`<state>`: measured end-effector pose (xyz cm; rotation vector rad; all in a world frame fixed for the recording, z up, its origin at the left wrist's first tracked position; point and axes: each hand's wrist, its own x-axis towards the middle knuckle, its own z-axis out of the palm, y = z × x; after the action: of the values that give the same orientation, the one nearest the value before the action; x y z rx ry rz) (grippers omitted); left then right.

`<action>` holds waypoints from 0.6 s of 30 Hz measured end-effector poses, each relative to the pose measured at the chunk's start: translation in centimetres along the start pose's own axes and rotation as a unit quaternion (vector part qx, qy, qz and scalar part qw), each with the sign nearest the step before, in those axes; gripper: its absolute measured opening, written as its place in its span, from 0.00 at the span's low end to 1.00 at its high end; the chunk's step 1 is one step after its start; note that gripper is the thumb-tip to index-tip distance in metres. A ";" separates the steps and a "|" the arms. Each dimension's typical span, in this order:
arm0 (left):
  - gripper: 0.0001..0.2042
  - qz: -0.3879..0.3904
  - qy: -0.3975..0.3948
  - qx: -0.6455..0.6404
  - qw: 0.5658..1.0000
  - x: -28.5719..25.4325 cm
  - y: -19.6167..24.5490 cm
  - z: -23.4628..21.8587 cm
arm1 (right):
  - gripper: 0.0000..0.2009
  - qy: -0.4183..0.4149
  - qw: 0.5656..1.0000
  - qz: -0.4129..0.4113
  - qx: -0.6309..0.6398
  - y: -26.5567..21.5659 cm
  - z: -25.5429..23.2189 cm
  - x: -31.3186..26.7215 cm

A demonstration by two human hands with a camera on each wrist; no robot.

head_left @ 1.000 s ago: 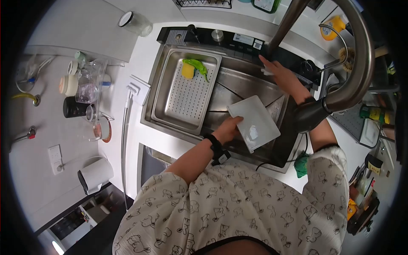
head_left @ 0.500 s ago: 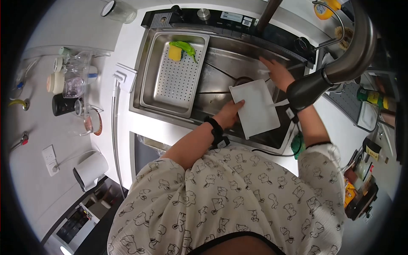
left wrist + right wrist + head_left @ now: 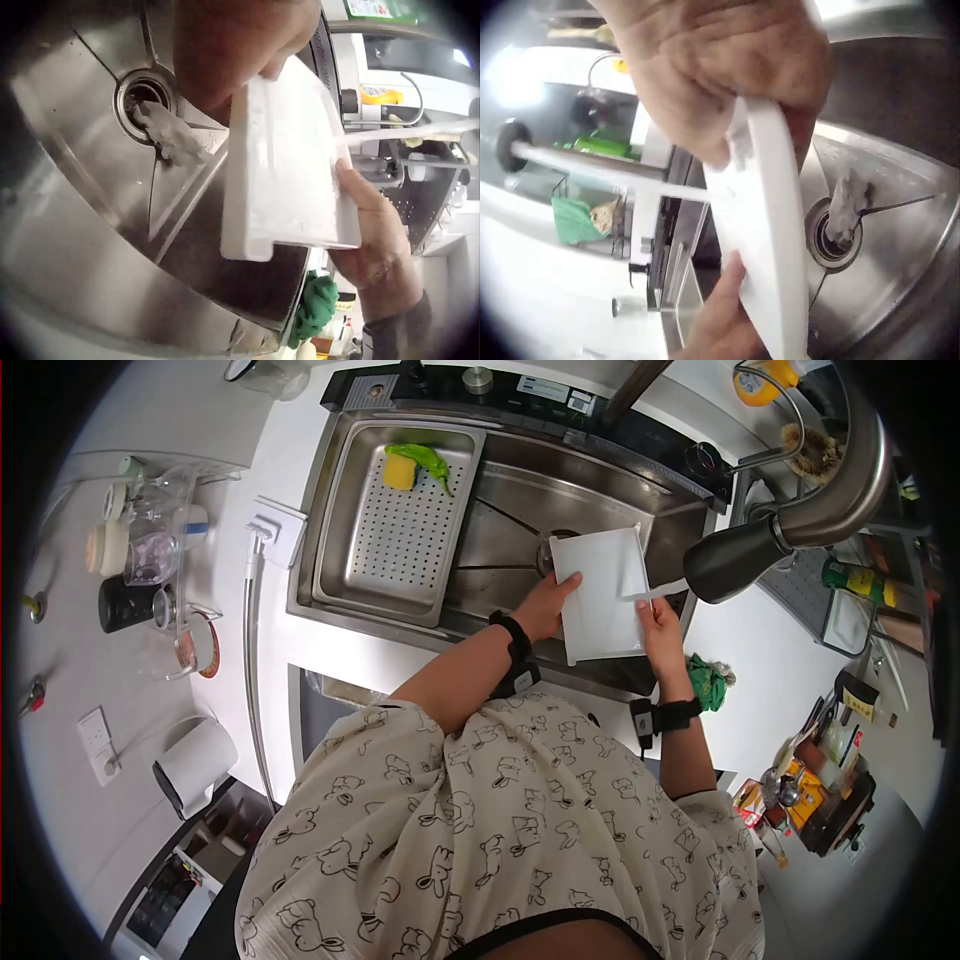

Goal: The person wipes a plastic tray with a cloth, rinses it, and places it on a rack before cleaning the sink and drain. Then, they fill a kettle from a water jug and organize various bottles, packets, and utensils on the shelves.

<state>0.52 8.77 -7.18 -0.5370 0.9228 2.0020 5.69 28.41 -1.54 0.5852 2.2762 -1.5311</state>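
Note:
A white shallow tray is held over the sink by both hands. The left hand grips its left edge, thumb on top. At its right edge the right hand pinches the rim, thumb on the inner face. Water streams from the dark faucet head onto the tray. In the left wrist view the tray is tilted, with water striking near the right thumb. A pale wet clump lies at the drain below; the right wrist view shows this clump too.
A perforated steel pan at the sink's left holds a yellow sponge and green peppers. A green cloth lies on the counter at right. The faucet neck arches over the right side.
The right hand has come back from the sink's far side and taken hold of the tray's right edge. The left hand has kept its grip. The stream now lands on the tray.

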 end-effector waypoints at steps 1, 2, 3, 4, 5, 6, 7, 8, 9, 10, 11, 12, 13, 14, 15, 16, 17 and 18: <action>0.24 -0.002 -0.003 -0.001 1.000 0.1 -0.1 0.1 | 0.12 0.003 1.000 0.002 -0.002 -0.7 0.0 -0.7; 0.25 0.003 -0.034 0.020 0.999 -0.2 0.1 0.7 | 0.12 0.064 0.995 -0.042 -0.068 -1.9 0.3 -1.5; 0.25 0.010 -0.063 0.040 0.997 -0.5 0.3 1.1 | 0.12 0.123 0.980 -0.087 -0.133 -2.7 0.7 -2.0; 0.25 0.009 -0.065 0.039 0.997 -0.8 0.4 1.7 | 0.12 0.166 0.972 -0.114 -0.118 -3.1 1.1 -2.5; 0.26 -0.021 -0.049 0.069 0.996 -1.2 0.3 2.2 | 0.12 0.166 0.972 -0.114 -0.120 -2.9 1.1 -2.5; 0.26 -0.049 -0.033 0.099 0.993 -1.4 0.2 2.5 | 0.12 0.192 0.973 -0.112 -0.069 -2.4 1.1 -2.3; 0.26 -0.047 -0.034 0.098 0.993 -1.4 -0.2 2.5 | 0.12 0.216 0.970 -0.110 -0.017 -1.7 1.1 -2.0; 0.26 -0.059 -0.050 0.084 0.993 -1.1 -0.9 2.2 | 0.12 0.216 0.970 -0.112 -0.018 -0.5 1.0 -1.3; 0.26 -0.071 -0.065 0.071 0.993 -1.4 -0.9 2.3 | 0.13 0.210 0.969 -0.100 0.088 0.9 1.1 -0.5; 0.26 -0.070 -0.065 0.071 0.993 -1.6 -0.9 2.2 | 0.13 0.201 0.956 -0.087 0.194 2.4 1.2 0.1; 0.25 -0.067 -0.073 0.079 0.992 -2.3 -0.2 2.4 | 0.13 0.200 0.956 -0.089 0.194 2.6 1.8 0.3; 0.24 -0.062 -0.080 0.088 0.991 -2.8 0.4 2.3 | 0.14 0.182 0.936 -0.033 0.300 2.8 2.6 0.6; 0.24 -0.060 -0.079 0.091 0.991 -2.9 0.8 1.9 | 0.15 0.162 0.900 0.024 0.403 3.1 3.4 0.9; 0.23 -0.021 -0.072 0.176 0.982 -3.0 1.3 1.6 | 0.16 0.161 0.895 0.089 0.406 2.4 4.3 0.9; 0.22 0.018 -0.065 0.259 0.963 -3.2 1.8 1.2 | 0.19 0.154 0.898 0.176 0.374 1.3 5.2 0.9; 0.22 0.018 -0.066 0.265 0.962 -3.4 2.2 0.9 | 0.21 0.093 0.907 0.184 0.368 2.3 5.8 1.4; 0.22 0.043 -0.037 0.417 0.907 -3.9 2.7 0.9 | 0.23 0.032 0.913 0.191 0.361 3.4 6.5 1.9; 0.21 0.067 -0.008 0.557 0.828 -4.7 3.4 1.0 | 0.26 -0.008 0.902 0.220 0.371 3.1 6.8 2.1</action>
<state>0.26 5.90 -2.10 0.2224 1.9098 1.2197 5.75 23.41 -7.54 1.1732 1.3293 -2.0882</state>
